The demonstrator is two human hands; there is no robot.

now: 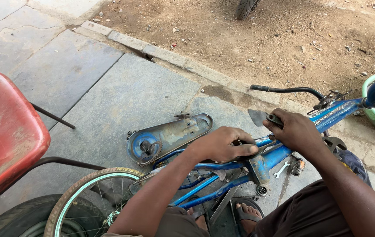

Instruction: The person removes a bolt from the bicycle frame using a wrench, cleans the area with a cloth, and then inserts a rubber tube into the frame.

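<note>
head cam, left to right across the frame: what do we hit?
Red seat → bicycle wheel → chain guard → left hand → right hand → small spanner → green tub

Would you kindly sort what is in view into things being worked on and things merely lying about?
In hand:
- blue bicycle frame, gripped by left hand
- dark tool in right hand

Lying about:
- chain guard on the paving
- small spanner
- red seat
- loose tyre
</note>
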